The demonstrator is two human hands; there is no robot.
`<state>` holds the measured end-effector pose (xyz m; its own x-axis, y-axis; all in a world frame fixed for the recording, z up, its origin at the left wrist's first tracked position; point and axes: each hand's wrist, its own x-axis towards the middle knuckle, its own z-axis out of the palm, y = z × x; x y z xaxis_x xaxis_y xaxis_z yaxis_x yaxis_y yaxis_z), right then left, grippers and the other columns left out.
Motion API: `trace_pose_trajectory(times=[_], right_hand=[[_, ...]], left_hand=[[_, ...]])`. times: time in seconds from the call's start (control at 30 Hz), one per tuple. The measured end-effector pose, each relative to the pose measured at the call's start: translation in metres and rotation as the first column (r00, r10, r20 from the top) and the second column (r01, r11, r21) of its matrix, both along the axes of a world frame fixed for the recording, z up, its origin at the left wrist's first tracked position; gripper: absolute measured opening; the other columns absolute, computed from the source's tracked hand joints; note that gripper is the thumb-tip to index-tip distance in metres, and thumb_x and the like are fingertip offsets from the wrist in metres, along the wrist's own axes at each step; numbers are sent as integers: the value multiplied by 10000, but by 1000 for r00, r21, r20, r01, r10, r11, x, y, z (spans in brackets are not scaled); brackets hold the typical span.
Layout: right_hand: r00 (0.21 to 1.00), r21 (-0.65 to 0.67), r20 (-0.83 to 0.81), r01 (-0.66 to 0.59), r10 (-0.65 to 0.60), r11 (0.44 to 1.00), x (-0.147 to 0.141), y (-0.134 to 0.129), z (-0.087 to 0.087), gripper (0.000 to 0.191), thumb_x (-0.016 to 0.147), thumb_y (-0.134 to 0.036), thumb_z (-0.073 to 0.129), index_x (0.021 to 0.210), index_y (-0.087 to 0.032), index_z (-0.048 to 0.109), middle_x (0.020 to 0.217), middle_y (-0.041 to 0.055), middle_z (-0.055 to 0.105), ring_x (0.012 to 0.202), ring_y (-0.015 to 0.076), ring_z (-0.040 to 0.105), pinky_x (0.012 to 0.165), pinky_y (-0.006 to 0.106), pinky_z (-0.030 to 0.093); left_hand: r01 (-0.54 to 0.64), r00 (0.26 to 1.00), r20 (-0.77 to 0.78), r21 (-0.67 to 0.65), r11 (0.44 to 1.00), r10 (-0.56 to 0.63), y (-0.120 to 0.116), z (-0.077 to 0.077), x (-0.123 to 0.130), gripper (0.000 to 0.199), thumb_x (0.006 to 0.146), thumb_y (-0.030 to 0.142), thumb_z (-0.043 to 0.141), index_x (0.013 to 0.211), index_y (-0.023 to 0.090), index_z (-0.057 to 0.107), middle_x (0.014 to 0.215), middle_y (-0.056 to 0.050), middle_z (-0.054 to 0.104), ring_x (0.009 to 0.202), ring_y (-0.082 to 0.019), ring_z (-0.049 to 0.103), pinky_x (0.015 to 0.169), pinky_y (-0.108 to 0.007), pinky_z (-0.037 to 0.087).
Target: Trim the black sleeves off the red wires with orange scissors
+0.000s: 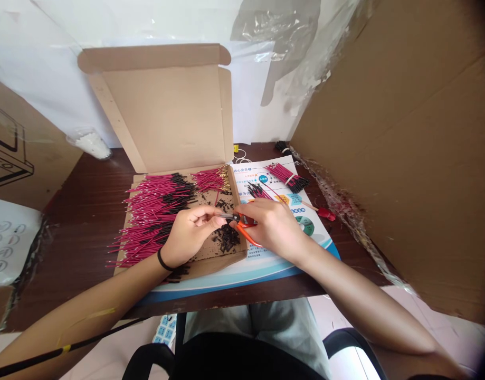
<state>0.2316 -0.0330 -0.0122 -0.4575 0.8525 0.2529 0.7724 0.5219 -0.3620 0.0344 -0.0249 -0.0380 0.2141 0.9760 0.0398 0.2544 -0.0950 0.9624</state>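
Note:
My right hand (277, 228) is closed around small orange-handled snips (248, 235), their metal jaws pointing left at my other fingertips. My left hand (192, 235), with a black band at the wrist, is pinched by the jaws. A thin red wire (216, 198) sticks up behind its fingers; its lower end is hidden. Both hands are over an open cardboard box (210, 257). Many red wires with black ends (151, 211) lie piled along its left side. Black cut scraps (228, 238) are scattered under the snips. Several red wires with brass-coloured tips (211, 179) lie at the back.
The box's lid (167, 116) stands raised behind. On a printed sheet (274, 258) to the right lie a tied wire bundle (287, 177) and loose wires (259, 191). A clear cup of white pieces (92, 145) is at back left. A tall cardboard panel (408, 142) bounds the right.

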Motion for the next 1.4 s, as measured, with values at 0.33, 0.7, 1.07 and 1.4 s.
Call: trace_pose_trajectory(times=[0.33, 0.7, 1.07, 1.4], right_hand=[[996, 53, -67, 64, -60, 997, 0, 0, -3, 227, 870, -330, 533, 914, -179, 697, 718, 38, 668, 656, 139, 566, 605, 266, 379], [998, 59, -39, 42, -40, 997, -3, -1, -3, 254, 875, -349, 511, 915, -180, 696, 758, 48, 689, 710, 163, 601, 603, 278, 380], [997, -3, 46, 57, -57, 998, -1, 0, -4, 235, 876, -338, 530, 852, -185, 707, 691, 47, 649, 663, 158, 576, 577, 278, 332], [993, 101, -91, 84, -75, 991, 0, 1, -3, 275, 843, -332, 572, 1028, -174, 699, 764, 43, 701, 694, 163, 599, 599, 276, 392]], left_hand=[[53, 998, 41, 3, 999, -53, 0, 0, -1, 231, 769, 386, 666, 789, 160, 711, 760, -57, 715, 673, -138, 641, 619, -224, 514], [32, 999, 36, 24, 999, -33, 1, -3, -2, 242, 782, 393, 652, 828, 159, 691, 720, -37, 696, 655, -133, 633, 626, -231, 508], [23, 999, 34, 17, 1000, -24, 1, -2, -1, 225, 766, 379, 677, 810, 160, 702, 750, -44, 720, 673, -133, 650, 640, -223, 521], [17, 992, 122, 35, 999, -22, 3, -8, -1, 188, 786, 352, 668, 829, 169, 688, 769, -31, 706, 680, -111, 637, 664, -215, 518]])
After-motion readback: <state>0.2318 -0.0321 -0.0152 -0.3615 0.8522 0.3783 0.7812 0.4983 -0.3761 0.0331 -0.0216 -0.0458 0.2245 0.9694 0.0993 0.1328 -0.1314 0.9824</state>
